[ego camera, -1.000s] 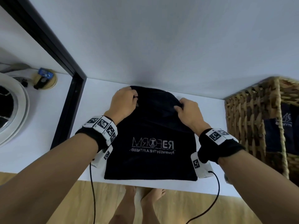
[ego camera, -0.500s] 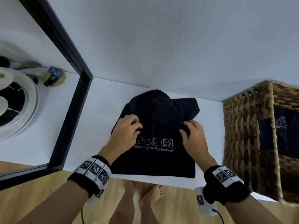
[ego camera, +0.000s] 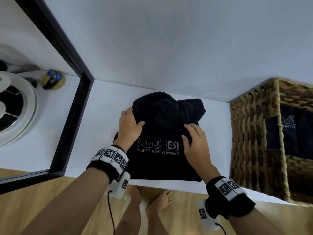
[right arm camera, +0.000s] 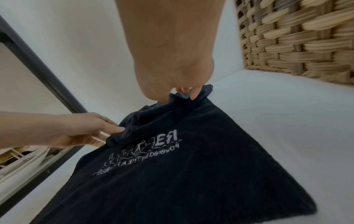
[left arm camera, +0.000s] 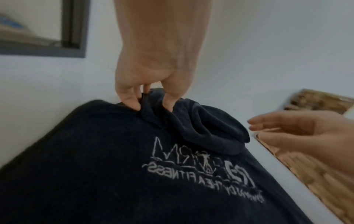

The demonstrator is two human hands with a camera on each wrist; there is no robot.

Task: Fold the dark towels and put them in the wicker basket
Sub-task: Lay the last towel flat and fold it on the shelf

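Note:
A dark towel (ego camera: 162,163) with a white logo lies on the white table (ego camera: 101,116); its far part is bunched up over the middle. My left hand (ego camera: 131,126) pinches a fold at the left of the bunch, plain in the left wrist view (left arm camera: 151,104). My right hand (ego camera: 188,133) pinches the towel's raised right edge, as the right wrist view (right arm camera: 184,95) shows. The wicker basket (ego camera: 250,133) stands at the table's right end, and folded dark towels (ego camera: 288,133) lie inside it.
A black frame (ego camera: 74,116) borders the table on the left; beyond it are a white round fan-like object (ego camera: 13,107) and a small wooden disc (ego camera: 54,80). A pale wall rises right behind the towel. Bare feet (ego camera: 159,200) stand on the wooden floor below the table's front edge.
Both hands have drawn the towel's far edge toward me, so the flat far half now bunches up over the logo. My head view has shifted slightly.

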